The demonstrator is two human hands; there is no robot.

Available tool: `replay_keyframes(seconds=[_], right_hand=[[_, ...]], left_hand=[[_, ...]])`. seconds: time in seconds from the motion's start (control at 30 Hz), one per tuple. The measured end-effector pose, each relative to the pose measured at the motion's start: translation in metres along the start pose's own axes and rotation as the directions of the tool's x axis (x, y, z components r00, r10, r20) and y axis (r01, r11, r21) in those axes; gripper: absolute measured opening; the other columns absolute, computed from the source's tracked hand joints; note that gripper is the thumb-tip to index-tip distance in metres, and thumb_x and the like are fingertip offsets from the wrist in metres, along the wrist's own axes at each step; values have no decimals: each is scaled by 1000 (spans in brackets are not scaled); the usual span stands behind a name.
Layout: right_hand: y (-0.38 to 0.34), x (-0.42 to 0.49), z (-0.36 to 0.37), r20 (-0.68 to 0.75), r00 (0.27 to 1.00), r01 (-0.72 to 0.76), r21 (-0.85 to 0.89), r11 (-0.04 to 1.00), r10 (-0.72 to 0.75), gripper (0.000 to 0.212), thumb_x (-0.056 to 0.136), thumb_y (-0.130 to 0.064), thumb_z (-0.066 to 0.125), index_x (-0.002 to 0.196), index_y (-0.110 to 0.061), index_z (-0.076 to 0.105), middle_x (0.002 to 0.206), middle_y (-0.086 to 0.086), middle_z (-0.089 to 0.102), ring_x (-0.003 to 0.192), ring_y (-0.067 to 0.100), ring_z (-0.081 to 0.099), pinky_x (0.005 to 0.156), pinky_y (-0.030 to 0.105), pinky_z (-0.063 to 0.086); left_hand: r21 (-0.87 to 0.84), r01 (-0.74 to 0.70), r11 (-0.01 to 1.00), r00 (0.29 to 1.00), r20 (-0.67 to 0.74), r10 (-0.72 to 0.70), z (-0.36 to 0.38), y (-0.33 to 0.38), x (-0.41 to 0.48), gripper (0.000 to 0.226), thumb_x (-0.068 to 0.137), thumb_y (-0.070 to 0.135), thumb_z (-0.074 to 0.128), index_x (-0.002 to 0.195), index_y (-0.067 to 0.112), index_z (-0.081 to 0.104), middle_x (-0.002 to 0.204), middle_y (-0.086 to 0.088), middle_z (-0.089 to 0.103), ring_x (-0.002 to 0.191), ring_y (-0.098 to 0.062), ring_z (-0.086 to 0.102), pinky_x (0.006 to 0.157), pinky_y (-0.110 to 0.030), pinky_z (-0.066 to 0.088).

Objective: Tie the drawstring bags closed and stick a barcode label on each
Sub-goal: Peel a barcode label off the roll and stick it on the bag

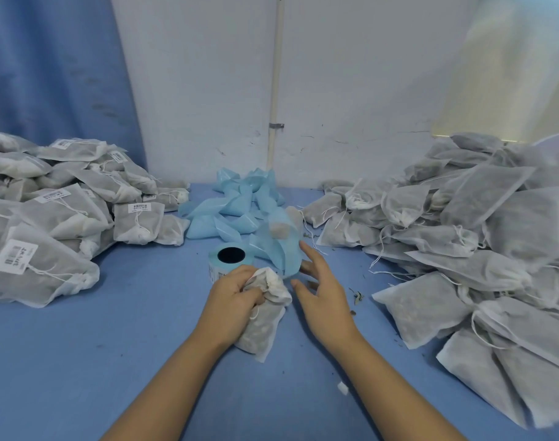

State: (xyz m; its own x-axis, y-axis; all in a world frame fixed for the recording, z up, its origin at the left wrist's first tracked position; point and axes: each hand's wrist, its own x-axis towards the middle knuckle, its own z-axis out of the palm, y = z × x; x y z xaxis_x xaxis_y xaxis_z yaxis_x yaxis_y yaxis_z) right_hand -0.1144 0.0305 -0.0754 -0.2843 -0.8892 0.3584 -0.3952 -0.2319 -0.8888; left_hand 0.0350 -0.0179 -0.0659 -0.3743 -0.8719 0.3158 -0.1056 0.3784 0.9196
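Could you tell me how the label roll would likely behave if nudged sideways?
The label roll stands on its flat end, core hole up, so it would probably slide rather than roll. Its loose blue backing strip looks thin and floppy, so it would likely trail behind.

Both bare forearms enter from the bottom edge and converge toward the centre of the frame. The left hand (235, 296), knuckles up and fingers curled, grips the gathered neck of a drawstring bag (262, 326). Just right of it, the right hand (319, 294) holds nothing, its fingers straight, spread and pointing up-frame.
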Motion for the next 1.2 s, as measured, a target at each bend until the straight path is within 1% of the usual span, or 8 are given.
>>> replay_keyframes(seconds=[0.1,0.17,0.33,0.63,0.93,1.03,1.1,1.2], right_hand=[[0,-1,3,29,1000,-2,23,1000,1,64,93,-6,59,137,-41,28,108,-18,66,102,-8,58,88,5,40],[0,-1,4,-14,1000,-25,2,1000,25,50,91,-6,60,123,-40,42,97,-17,70,89,-4,63,79,7,43],[-1,2,0,-79,990,-106,115,988,115,15,88,-6,66,85,-21,67,80,-6,74,75,-1,67,67,8,45],[-1,6,-5,-81,962,-210,391,896,261,9,85,-6,69,86,-15,71,80,-3,75,73,2,68,65,10,48],[-1,6,-12,-415,842,-98,509,855,344,8,86,-8,69,92,-11,73,69,-11,69,59,-5,59,60,7,46],[-7,3,-10,-439,866,-66,376,924,240,10,86,-11,68,87,-20,73,76,-10,71,71,-1,63,65,8,46],[-11,-2,-6,-437,893,-6,223,975,105,14,85,-15,70,85,-28,72,82,-13,72,78,2,63,71,11,46],[-17,-9,2,-409,902,156,3,988,-141,19,83,-15,72,91,-33,71,93,-26,69,90,0,61,80,9,42]], left_hand=[[-16,14,1000,1000,6,-14,1,-1,1,19,70,7,55,61,23,60,67,12,56,61,-3,49,59,-15,37],[-13,13,1000,1000,11,-13,1,-1,1,10,63,14,52,67,13,61,71,3,56,63,-6,50,60,-18,38],[-11,9,1000,1000,9,-9,1,-2,-1,24,75,-1,55,70,21,63,69,17,58,65,-4,52,61,-14,39],[-16,34,999,998,-58,-34,1,-2,1,35,76,-12,52,81,18,68,82,9,64,78,-8,58,70,-17,43],[-33,55,998,982,-181,-60,-1,-1,3,26,82,-7,54,90,15,65,92,0,64,79,-1,58,66,-8,41],[-63,40,997,978,-204,-52,-2,0,4,36,86,-3,56,110,22,63,112,6,64,104,-4,59,82,-6,42],[-105,41,994,971,-232,-65,0,3,5,41,88,0,58,124,18,59,119,7,62,112,-8,56,98,-18,42],[-196,43,980,951,-293,-100,5,9,7,28,88,5,61,111,22,63,107,7,66,105,-12,61,94,-31,47]])
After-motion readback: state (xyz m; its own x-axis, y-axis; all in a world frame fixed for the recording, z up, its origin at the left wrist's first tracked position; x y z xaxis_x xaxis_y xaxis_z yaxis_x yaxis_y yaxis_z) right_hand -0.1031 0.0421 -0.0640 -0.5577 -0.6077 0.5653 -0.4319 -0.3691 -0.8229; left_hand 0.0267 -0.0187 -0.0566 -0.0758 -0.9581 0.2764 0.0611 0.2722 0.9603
